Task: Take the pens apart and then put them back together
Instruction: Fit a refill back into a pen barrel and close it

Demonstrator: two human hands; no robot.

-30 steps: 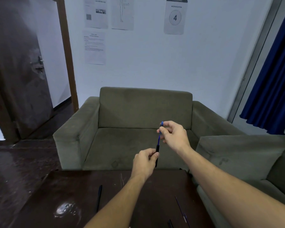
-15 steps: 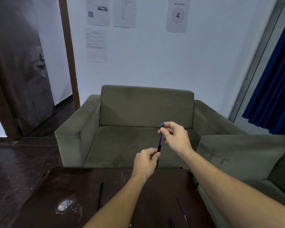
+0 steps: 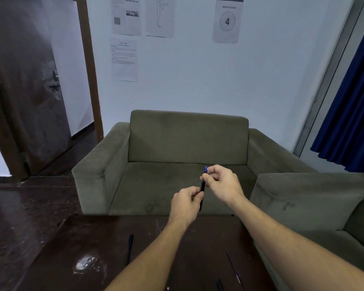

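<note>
Both hands are raised above the far edge of the counter [image 3: 97, 238], in front of the armchair [image 3: 187, 139].

Left hand [image 3: 185, 203]: fingers curled round the lower, black part of the pen [image 3: 202, 186], with the thumb against the barrel. The barrel's end shows just beneath the fist.

Right hand [image 3: 221, 183]: at one o'clock from the left hand and close to it. Thumb and forefinger pinch the pen's blue upper end; the other fingers are loosely bent behind.

The pen stands nearly upright between the two hands, blue tip at twelve o'clock, clear of the counter.

On the counter:
- A black pen [image 3: 130, 247] lies lengthwise at seven o'clock from the held pen, left of the left forearm.
- A thin dark refill [image 3: 231, 263] lies at five o'clock, between the forearms.
- Short dark pieces [image 3: 219, 285] lie at the near edge. They are possibly pen parts, but too small to identify.

Surroundings: a sheet marked "Workstation 4" [image 3: 227, 19] on the wall at twelve o'clock, a blue curtain [image 3: 349, 122] at two o'clock, and a dark door [image 3: 29, 91] at ten o'clock.
</note>
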